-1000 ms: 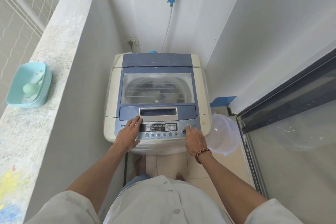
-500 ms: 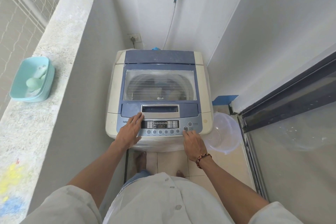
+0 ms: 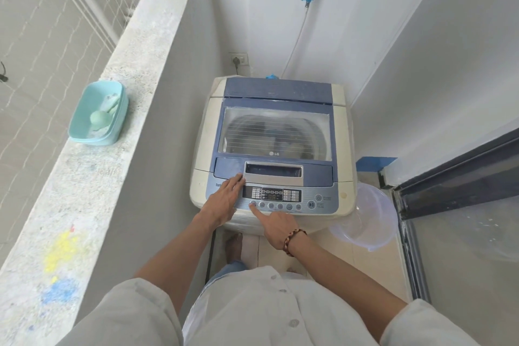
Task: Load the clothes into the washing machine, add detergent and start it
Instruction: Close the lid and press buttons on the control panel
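1. While the lid (image 3: 276,132) of the washing machine (image 3: 273,149) lies shut and dim shapes, probably clothes, are glimpsed through its clear window, attention is confined to the control panel (image 3: 276,199) along the front edge nearest the person.
2. The left hand (image 3: 224,199) is laid flat with straight fingers on the panel's left end, its fingertips reaching the corner of the silver lid handle (image 3: 273,170); nothing is gripped.
3. The right hand (image 3: 276,226) is curled, with only the index finger extended onto the leftmost round button (image 3: 253,204) of the row; no object is held.
4. The machine is judged heavy and rigid, so it need not be steadied; the left hand serves at most as a brace.
5. The buttons are small, closely spaced and probably of short, light travel, so a single fingertip placed squarely on one cap is called for, lest a neighbour be pressed as well.
6. The start/pause button (image 3: 311,204) lies well apart at the right end of the row and is judged still to be needed.
7. The panel surface looks smooth and possibly film-covered, so a sliding fingertip is a risk.
8. A teal tub (image 3: 98,112) holding a scoop rests on the ledge (image 3: 92,177) to the left.
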